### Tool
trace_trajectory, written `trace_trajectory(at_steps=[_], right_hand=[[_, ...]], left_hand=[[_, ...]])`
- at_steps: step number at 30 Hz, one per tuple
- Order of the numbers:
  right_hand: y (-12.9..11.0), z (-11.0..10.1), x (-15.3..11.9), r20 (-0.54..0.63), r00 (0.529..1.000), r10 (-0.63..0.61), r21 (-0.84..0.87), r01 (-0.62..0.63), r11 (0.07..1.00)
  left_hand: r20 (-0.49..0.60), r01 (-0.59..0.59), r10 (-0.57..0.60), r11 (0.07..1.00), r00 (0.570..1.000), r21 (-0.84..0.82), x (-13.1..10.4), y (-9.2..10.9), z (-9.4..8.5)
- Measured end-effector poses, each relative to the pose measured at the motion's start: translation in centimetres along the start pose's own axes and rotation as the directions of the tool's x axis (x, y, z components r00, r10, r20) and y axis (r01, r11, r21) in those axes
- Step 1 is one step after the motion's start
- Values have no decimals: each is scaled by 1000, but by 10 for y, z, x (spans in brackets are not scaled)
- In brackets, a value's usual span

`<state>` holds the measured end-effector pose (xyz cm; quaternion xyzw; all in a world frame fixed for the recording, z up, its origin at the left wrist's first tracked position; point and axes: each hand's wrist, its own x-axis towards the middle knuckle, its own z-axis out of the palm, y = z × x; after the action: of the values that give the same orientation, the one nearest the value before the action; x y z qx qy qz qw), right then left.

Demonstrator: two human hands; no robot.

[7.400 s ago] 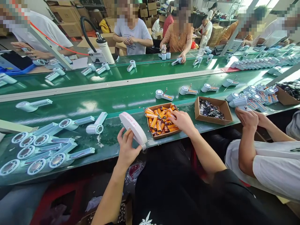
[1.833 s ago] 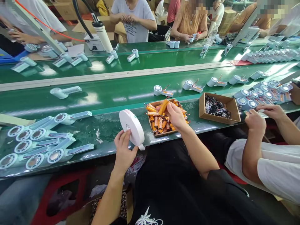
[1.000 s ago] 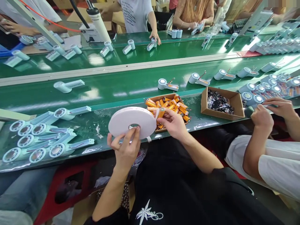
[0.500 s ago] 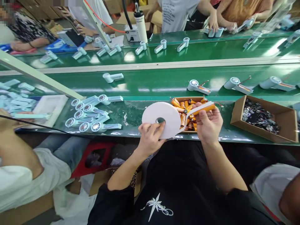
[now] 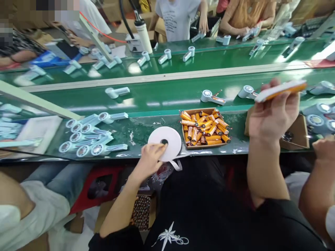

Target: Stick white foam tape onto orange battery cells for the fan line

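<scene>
My left hand (image 5: 151, 157) grips a white tape roll (image 5: 171, 141) near its centre hole, at the front edge of the green bench. A loose strip of tape hangs from the roll's lower right side. Raised over the right side of the bench, my right hand (image 5: 274, 111) holds an orange battery (image 5: 289, 91) with white tape along its upper side. Between my hands sits a cardboard box (image 5: 205, 146) of orange batteries (image 5: 211, 130).
Light-blue fan bodies (image 5: 96, 149) lie grouped at left. More stand on the green belt (image 5: 162, 94). A cardboard box (image 5: 298, 130) of small dark parts is partly behind my right arm. Another person's hand (image 5: 324, 148) is at far right.
My right hand has moved right and up with the battery, away from the roll. The tape no longer stretches between roll and battery. The roll sits lower left in view, and the view has shifted.
</scene>
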<state>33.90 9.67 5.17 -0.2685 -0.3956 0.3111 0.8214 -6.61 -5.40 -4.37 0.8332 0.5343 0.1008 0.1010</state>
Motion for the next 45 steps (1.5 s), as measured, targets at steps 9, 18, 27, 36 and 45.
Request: trace_trajectory(at_steps=[9, 18, 27, 36, 45], right_hand=[[-23, -53, -59, 9, 984, 177, -336, -164, 928], [-72, -167, -102, -441, 835, 329, -516, -536, 669], [-5, -68, -2, -5, 848, 530, -355, -497, 792], [175, 63, 65, 565, 619, 545, -677, -28, 735], [232, 97, 56, 633, 314, 708, -723, 567, 395]], left_hand=[[-265, 554, -520, 829, 812, 73, 80, -198, -82], [-131, 517, -506, 782, 853, 349, 99, -261, -92], [165, -170, 133, 957, 977, 236, 319, -137, -21], [339, -118, 91, 991, 937, 62, 391, -116, -26], [130, 85, -85, 996, 988, -1, 387, -101, -9]])
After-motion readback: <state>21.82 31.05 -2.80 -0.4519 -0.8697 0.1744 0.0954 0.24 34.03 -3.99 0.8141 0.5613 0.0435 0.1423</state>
